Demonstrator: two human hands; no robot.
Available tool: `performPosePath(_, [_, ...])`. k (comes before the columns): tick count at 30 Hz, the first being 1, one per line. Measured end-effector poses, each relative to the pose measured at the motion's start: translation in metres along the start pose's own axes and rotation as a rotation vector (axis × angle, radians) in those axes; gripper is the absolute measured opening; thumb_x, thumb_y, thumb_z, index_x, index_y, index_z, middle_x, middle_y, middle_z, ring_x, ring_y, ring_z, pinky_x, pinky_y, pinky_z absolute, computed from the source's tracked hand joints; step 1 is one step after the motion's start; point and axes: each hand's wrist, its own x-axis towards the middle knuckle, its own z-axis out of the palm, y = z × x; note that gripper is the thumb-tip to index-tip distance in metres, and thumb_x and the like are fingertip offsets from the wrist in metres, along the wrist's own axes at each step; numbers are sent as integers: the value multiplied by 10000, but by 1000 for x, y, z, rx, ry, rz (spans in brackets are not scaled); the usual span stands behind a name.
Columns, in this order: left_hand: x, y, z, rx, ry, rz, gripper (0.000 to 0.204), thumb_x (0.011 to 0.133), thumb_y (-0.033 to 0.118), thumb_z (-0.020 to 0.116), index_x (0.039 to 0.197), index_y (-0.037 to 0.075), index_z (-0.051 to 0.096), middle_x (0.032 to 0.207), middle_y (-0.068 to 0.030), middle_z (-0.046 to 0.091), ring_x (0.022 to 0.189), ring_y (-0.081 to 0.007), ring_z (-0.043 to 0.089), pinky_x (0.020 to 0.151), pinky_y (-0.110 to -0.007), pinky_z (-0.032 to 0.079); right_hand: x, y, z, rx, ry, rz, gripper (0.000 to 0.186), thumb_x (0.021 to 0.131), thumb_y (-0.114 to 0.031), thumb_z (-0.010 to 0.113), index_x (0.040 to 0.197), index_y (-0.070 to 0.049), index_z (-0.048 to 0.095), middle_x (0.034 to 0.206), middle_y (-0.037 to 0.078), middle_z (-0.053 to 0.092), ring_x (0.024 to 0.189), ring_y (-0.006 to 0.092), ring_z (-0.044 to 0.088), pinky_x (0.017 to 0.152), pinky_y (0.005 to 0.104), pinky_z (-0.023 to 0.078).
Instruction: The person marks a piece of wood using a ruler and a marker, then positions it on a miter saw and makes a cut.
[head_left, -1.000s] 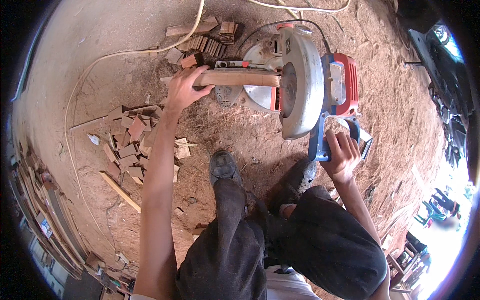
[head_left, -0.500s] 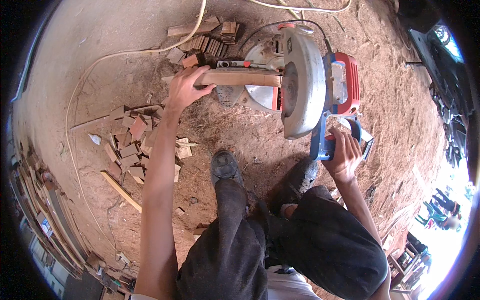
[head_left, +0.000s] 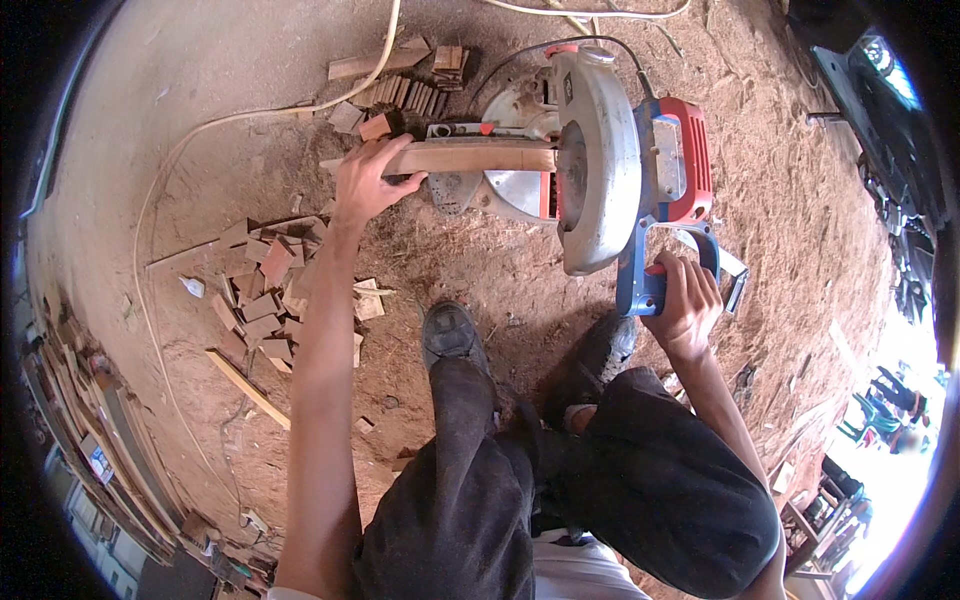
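A miter saw with a grey blade guard and a red and blue motor body stands on the sawdust-covered ground ahead of me. My right hand is wrapped round its blue handle. Across the saw's base lies a strip of wood, its right end at the blade guard. My left hand grips the strip near its left part, thumb on the near side and fingers over the top. The guard hides the blade's lower part, so I cannot tell whether it touches the wood.
Loose wood offcuts lie left of my feet, and small stacked blocks sit behind the saw. A pale cable curves across the ground at the left. Long boards are piled at the lower left. People show far right.
The view has shifted slightly. Both hands keep their grips on the wood strip and the saw handle, with no clear movement of either.
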Motion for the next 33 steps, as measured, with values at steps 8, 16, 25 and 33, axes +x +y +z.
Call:
performPosePath(8, [0,0,0,-10,53,30,617,740,439,898,1270,169,738,1075,-98,788,929,-279,754,862,-432,606,1,0,0,4,2,8,361,812,-325,832,974,-73,631,765,45,642,646,232,633,638,361,485])
performPosePath(16, [2,3,-2,-15,47,25,609,725,408,910,1259,168,741,1068,-91,786,938,-279,751,849,-427,604,-9,3,4,-5,-39,37,402,772,-298,839,1002,-55,616,859,83,655,732,272,655,683,387,504])
performPosePath(25, [2,4,-3,-52,42,15,596,711,322,937,1234,113,741,1075,-140,773,948,-322,744,860,-445,608,-5,1,4,-19,-24,19,441,825,-424,804,963,-50,617,820,76,632,709,252,645,654,373,488])
performPosePath(33, [1,2,-2,-38,50,32,599,716,324,935,1245,120,740,1062,-139,774,945,-316,747,850,-441,612,-6,0,5,4,-25,15,433,807,-410,822,951,-57,617,811,74,626,672,259,619,638,376,465])
